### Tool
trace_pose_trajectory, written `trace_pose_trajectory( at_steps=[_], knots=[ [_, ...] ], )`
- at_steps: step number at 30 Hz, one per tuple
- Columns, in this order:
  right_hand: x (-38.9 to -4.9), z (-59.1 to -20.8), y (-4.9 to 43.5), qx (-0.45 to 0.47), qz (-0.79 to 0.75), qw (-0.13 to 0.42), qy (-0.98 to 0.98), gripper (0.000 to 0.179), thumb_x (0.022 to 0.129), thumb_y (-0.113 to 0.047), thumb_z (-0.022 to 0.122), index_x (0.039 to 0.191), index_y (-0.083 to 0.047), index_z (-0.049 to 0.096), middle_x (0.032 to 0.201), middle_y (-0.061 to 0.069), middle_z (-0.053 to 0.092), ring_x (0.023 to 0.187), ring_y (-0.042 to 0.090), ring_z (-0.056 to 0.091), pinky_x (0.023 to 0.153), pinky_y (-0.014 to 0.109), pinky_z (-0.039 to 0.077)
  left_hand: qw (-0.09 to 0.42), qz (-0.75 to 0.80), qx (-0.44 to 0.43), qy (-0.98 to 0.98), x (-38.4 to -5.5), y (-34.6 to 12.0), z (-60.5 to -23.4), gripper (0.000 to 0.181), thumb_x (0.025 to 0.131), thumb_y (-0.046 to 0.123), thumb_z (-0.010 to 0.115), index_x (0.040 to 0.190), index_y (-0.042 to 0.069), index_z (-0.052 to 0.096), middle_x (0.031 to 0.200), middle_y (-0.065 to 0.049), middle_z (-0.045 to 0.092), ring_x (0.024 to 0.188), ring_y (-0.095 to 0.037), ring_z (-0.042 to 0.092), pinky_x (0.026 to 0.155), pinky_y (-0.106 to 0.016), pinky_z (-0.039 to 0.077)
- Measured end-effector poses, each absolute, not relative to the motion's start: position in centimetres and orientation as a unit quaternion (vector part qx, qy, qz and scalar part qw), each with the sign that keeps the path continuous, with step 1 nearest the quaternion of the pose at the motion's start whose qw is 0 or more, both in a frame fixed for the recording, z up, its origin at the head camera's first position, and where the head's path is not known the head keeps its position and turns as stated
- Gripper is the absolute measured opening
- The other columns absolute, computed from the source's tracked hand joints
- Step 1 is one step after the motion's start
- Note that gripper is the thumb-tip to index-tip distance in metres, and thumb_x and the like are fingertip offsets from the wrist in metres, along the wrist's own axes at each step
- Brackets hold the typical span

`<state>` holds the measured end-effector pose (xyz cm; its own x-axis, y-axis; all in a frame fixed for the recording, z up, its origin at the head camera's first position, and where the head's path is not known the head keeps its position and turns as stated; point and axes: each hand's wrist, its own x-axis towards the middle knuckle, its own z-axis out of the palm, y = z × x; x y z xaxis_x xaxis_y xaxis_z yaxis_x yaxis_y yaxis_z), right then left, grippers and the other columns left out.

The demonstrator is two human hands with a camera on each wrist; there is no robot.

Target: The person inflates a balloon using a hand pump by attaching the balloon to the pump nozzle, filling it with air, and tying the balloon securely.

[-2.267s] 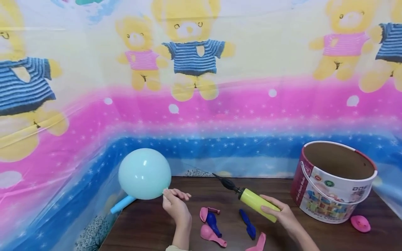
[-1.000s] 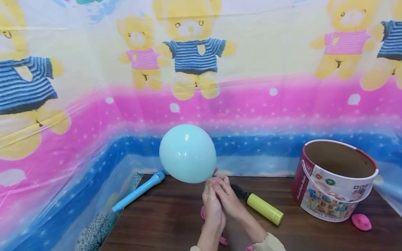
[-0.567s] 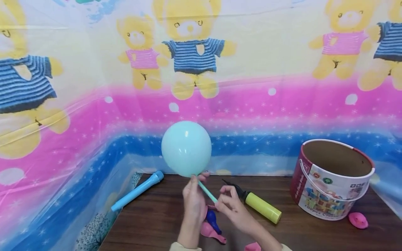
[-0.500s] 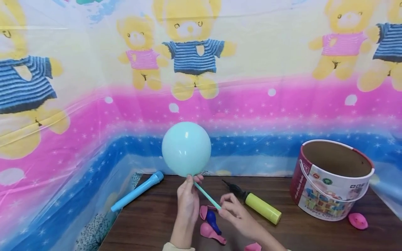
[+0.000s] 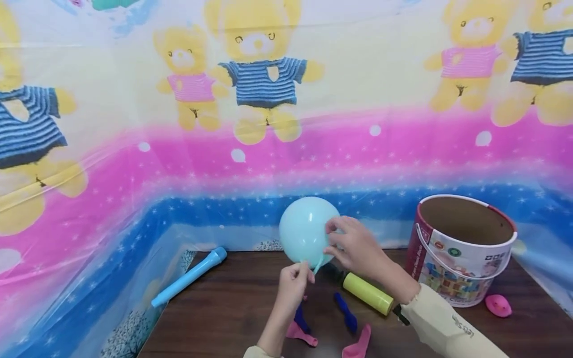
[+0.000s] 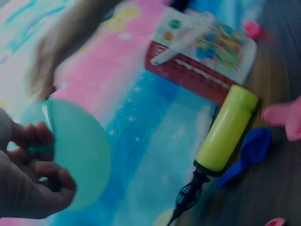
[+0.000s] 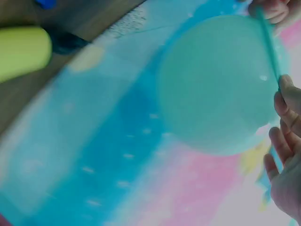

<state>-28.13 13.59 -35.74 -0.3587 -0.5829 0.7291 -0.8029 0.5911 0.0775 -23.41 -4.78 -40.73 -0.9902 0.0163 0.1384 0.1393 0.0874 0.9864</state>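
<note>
A pale turquoise inflated balloon [image 5: 304, 228] is held above the table. At its base, my left hand [image 5: 293, 283] pinches the balloon's neck. My right hand [image 5: 358, 246] is beside the balloon's right side, partly covering it. In the right wrist view, the stretched neck [image 7: 270, 52] runs from the left hand [image 7: 277, 12] to the right thumb and forefinger, which pinch its end; the other right fingers are spread. The left wrist view shows the left fingers [image 6: 40, 174] curled around the neck, with the right hand [image 6: 47, 66] blurred above.
A yellow hand pump [image 5: 367, 293] with a black nozzle lies behind the right forearm. Deflated blue [image 5: 344, 313] and pink balloons [image 5: 357, 343] lie nearer. A bucket [image 5: 470, 271] stands right, a pink balloon [image 5: 498, 305] beside it. A light-blue tube [image 5: 188, 278] lies left.
The right hand let go of the pump and took the neck's end, pulling it down and right. Now it has swung up beside the balloon. Balloon and left hand have shifted right.
</note>
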Motion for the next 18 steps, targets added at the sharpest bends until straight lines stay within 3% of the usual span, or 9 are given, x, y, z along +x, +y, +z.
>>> trace_pose_trajectory(
  at_steps=[4,9,14,16,18],
  knots=[
    [-28.2,-34.6,12.0,0.488,0.144,0.327,-0.796,0.028,0.074,-0.017,0.084,0.063,-0.013,0.058,0.091,0.001,0.057,0.083,0.014,0.049,0.075,0.029,0.045,0.061,-0.548,-0.134,-0.823,-23.4,-4.1,-40.5,0.039,0.100,0.013,0.044,0.063,0.001,0.043,0.053,0.005,0.035,0.044,-0.002,0.027,0.047,-0.017,0.028],
    [-28.7,-35.0,11.5,0.453,0.212,0.218,-0.838,0.025,0.080,-0.016,0.078,0.063,-0.015,0.060,0.084,-0.003,0.054,0.082,0.011,0.045,0.075,0.028,0.040,0.114,-0.474,-0.212,-0.847,-23.2,-3.8,-41.1,0.039,0.096,0.004,0.042,0.060,0.010,0.031,0.056,0.007,0.028,0.046,-0.001,0.023,0.048,-0.015,0.026],
    [-28.2,-34.6,10.6,0.396,0.250,0.160,-0.869,0.023,0.085,-0.021,0.074,0.065,-0.016,0.064,0.083,-0.005,0.058,0.085,0.014,0.054,0.087,0.040,0.044,0.230,-0.481,-0.269,-0.802,-23.5,-3.4,-42.3,0.042,0.095,-0.002,0.047,0.058,0.008,0.031,0.056,0.005,0.027,0.050,0.006,0.020,0.046,-0.010,0.024],
    [-27.6,-34.6,10.0,0.375,0.254,0.158,-0.877,0.023,0.084,-0.022,0.075,0.064,-0.016,0.066,0.081,-0.006,0.059,0.084,0.014,0.056,0.090,0.043,0.045,0.294,-0.494,-0.278,-0.770,-23.6,-3.3,-42.8,0.043,0.094,-0.007,0.049,0.057,0.006,0.031,0.055,0.001,0.028,0.052,0.008,0.019,0.046,-0.010,0.023],
    [-26.8,-34.8,9.5,0.358,0.253,0.167,-0.883,0.022,0.083,-0.023,0.077,0.064,-0.017,0.066,0.080,-0.006,0.060,0.084,0.015,0.056,0.093,0.045,0.045,0.324,-0.515,-0.278,-0.744,-23.5,-3.3,-43.2,0.044,0.093,-0.010,0.049,0.057,0.005,0.030,0.055,-0.003,0.029,0.053,0.009,0.019,0.045,-0.009,0.023]
  ],
)
